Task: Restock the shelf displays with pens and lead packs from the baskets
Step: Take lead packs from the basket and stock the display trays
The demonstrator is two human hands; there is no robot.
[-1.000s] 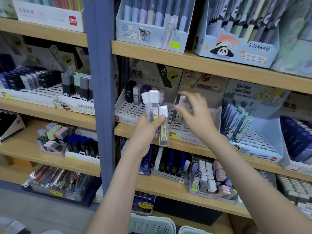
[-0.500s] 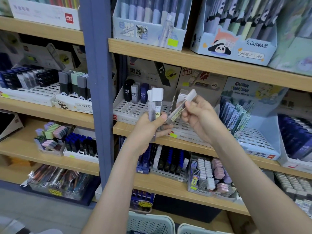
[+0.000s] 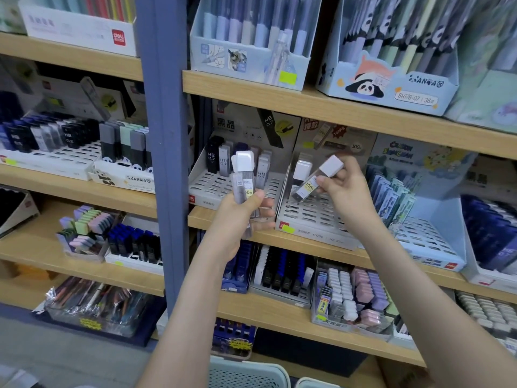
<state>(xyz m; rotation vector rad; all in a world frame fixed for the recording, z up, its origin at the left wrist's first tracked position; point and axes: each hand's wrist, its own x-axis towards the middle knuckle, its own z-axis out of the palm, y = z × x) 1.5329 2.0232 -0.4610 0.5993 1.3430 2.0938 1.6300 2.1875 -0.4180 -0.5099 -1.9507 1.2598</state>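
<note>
I had the right hand [image 3: 349,191] pinching one lead pack [image 3: 310,186], tilted over the slotted tray [image 3: 316,217], open slots toward its front edge. Left hand [image 3: 240,217] gripped spare packs [image 3: 244,163] just left of it.

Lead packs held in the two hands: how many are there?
3 lead packs: two upright, side by side, in the left hand; one tilted in the right hand. The left hand may hide more.
</note>
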